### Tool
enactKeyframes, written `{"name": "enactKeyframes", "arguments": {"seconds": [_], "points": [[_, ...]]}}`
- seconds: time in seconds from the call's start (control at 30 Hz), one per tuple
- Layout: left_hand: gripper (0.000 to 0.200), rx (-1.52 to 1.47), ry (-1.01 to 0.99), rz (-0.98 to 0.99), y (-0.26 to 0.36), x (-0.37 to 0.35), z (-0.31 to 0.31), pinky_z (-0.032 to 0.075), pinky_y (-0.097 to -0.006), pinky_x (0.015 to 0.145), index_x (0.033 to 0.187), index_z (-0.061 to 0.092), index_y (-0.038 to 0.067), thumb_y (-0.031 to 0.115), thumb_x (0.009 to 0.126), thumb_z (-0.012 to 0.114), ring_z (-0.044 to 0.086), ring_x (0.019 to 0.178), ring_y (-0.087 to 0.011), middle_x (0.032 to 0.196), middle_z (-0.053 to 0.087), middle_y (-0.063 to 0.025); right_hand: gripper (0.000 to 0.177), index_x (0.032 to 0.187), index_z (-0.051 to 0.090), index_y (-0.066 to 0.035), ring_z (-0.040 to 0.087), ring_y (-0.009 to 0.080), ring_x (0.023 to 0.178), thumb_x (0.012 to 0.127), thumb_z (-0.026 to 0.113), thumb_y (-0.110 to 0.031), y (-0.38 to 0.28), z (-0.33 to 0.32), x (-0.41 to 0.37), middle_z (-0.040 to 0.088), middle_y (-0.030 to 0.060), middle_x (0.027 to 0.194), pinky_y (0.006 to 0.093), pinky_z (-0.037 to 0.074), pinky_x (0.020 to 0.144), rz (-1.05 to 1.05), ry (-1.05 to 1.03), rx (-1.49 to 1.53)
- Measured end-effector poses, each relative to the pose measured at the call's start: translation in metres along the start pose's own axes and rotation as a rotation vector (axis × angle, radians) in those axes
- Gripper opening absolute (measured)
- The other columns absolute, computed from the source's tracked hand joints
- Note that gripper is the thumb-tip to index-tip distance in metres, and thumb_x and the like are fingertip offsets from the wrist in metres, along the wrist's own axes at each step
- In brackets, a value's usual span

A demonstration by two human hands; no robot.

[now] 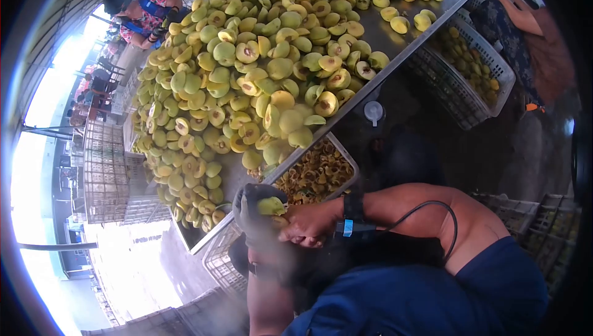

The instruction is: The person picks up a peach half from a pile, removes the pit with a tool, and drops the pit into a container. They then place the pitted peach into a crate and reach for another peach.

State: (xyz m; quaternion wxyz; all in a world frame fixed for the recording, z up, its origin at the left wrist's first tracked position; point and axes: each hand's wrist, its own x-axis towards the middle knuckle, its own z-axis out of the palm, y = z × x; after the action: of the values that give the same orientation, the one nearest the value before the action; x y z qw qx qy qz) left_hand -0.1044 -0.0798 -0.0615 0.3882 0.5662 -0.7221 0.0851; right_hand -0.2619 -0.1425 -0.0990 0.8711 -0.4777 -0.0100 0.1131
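My left hand (255,212), in a dark grey glove, is closed around a yellow-green peach half (272,206) at the table's near edge. Right beside it, my bare right hand (307,222) is curled with its fingers against the fruit. What sits inside those fingers, perhaps a small tool, is hidden. Just beyond both hands, a big heap of halved peaches (247,76) covers the metal table (377,79), many showing brown pit hollows. Below the table edge, a tray (353,164) holds brown pit scraps (315,172).
At upper right, a white crate (488,98) of fruit stands beside a seated person (525,39). Another person (145,18) works across the heap. Stacked crates (105,169) stand at left, more crates (543,225) at right. A white cup-like container (374,112) is under the table edge.
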Motion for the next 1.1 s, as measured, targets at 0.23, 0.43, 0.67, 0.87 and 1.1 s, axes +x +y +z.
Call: {"name": "enactKeyframes", "arguments": {"seconds": [0.23,0.43,0.67,0.87,1.1], "points": [[0.033,-0.800,0.578,-1.120,-0.022,-0.025,-0.031,0.061,-0.0413,0.072,0.100,0.065,0.004,0.036,0.105,0.057,0.069,0.079,-0.0255,0.090,0.070,-0.0107,0.026,0.081,0.058,-0.007,0.055,0.0111,0.054,0.102,0.060,-0.023,0.010,0.002,0.003,0.052,0.0001,0.061,0.0305,0.045,0.049,-0.031,0.208,-0.003],[0.023,-0.063,0.605,-1.193,-0.072,-0.126,-0.147,0.059,-0.0356,0.073,0.106,0.070,-0.003,0.017,0.095,0.069,0.069,0.079,-0.0215,0.091,0.072,-0.0110,0.029,0.090,0.068,0.000,0.068,0.0210,0.061,0.095,0.067,-0.029,0.023,-0.011,0.006,0.070,0.0105,0.075,0.0367,0.053,0.056,0.262,0.486,-0.236],[0.033,0.249,0.071,-0.826,-0.062,-0.037,-0.084,0.055,-0.0332,0.089,0.122,0.069,-0.005,0.007,0.091,0.071,0.069,0.098,-0.0202,0.109,0.074,-0.0124,0.028,0.099,0.065,0.001,0.072,0.0294,0.076,0.098,0.063,-0.027,0.031,-0.013,0.024,0.072,0.0179,0.083,0.0399,0.056,0.073,-0.054,0.568,-0.509],[0.057,0.531,-0.337,-0.580,-0.139,-0.003,0.055,0.057,-0.0402,0.088,0.128,0.065,0.002,0.026,0.080,0.081,0.070,0.103,-0.0303,0.120,0.069,-0.0196,0.027,0.104,0.062,0.002,0.073,0.0307,0.083,0.098,0.063,-0.025,0.016,-0.022,0.019,0.072,0.0219,0.089,0.0414,0.056,0.075,-0.025,0.658,-0.524],[0.044,-0.220,-0.147,-0.673,-0.114,-0.001,0.004,0.058,-0.0381,0.087,0.122,0.068,0.002,0.015,0.082,0.080,0.071,0.103,-0.0264,0.120,0.072,-0.0155,0.024,0.099,0.064,0.003,0.070,0.0279,0.070,0.095,0.064,-0.021,-0.020,-0.029,0.013,0.068,0.0146,0.074,0.0413,0.055,0.066,-0.173,0.700,-0.314]]}}
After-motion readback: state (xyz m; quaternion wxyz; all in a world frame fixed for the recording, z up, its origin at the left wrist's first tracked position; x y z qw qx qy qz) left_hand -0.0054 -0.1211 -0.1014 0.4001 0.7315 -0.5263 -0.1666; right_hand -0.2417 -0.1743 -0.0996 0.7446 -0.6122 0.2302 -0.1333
